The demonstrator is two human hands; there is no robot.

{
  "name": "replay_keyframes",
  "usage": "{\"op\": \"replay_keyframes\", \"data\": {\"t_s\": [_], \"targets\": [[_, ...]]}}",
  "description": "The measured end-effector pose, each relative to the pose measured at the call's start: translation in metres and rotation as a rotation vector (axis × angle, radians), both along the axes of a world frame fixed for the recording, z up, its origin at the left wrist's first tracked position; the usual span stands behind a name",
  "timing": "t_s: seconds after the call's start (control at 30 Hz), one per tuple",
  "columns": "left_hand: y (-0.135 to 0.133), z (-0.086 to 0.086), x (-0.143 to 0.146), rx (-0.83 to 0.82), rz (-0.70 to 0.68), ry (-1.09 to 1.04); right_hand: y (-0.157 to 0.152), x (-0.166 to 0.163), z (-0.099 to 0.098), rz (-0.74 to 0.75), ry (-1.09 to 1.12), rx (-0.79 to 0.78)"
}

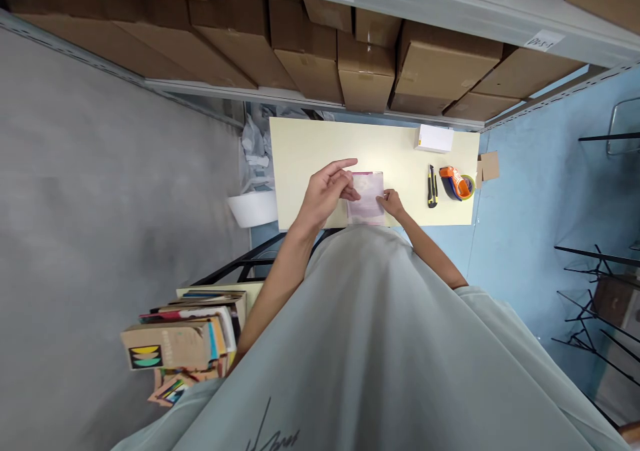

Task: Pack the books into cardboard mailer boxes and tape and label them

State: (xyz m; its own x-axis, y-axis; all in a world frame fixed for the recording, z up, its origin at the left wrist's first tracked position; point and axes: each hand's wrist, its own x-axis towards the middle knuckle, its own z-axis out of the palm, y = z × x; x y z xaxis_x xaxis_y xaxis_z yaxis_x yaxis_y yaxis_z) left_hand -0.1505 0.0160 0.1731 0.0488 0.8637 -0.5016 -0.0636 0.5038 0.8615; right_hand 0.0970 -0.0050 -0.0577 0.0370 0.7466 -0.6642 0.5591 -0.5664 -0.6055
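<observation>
A flat, pale pink rectangular packet with a darker pink top edge lies at the front of the cream table. Whether it is a booklet or a wrapped item, I cannot tell. My right hand pinches its right edge between thumb and fingers. Over its upper left corner is my left hand, the index finger stretched out and the other fingers loosely bent. Nothing shows clearly between those fingers. Right of the packet lie a black-and-yellow utility knife and an orange tape dispenser.
A white box stands at the table's back right. Cardboard boxes fill the shelf above the table. Left of the table is a white bin; stacked books stand nearer me. A cardboard piece lies beyond the right edge.
</observation>
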Motion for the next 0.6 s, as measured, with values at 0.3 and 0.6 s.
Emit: {"op": "replay_keyframes", "data": {"t_s": [0.3, 0.6], "targets": [[-0.023, -0.156, -0.029, -0.201, 0.011, 0.401, -0.007, -0.014, -0.011, -0.023, -0.159, -0.066], [-0.068, -0.212, 0.001, -0.325, -0.105, 0.422, -0.013, -0.025, -0.008, -0.151, -0.157, -0.077]]}}
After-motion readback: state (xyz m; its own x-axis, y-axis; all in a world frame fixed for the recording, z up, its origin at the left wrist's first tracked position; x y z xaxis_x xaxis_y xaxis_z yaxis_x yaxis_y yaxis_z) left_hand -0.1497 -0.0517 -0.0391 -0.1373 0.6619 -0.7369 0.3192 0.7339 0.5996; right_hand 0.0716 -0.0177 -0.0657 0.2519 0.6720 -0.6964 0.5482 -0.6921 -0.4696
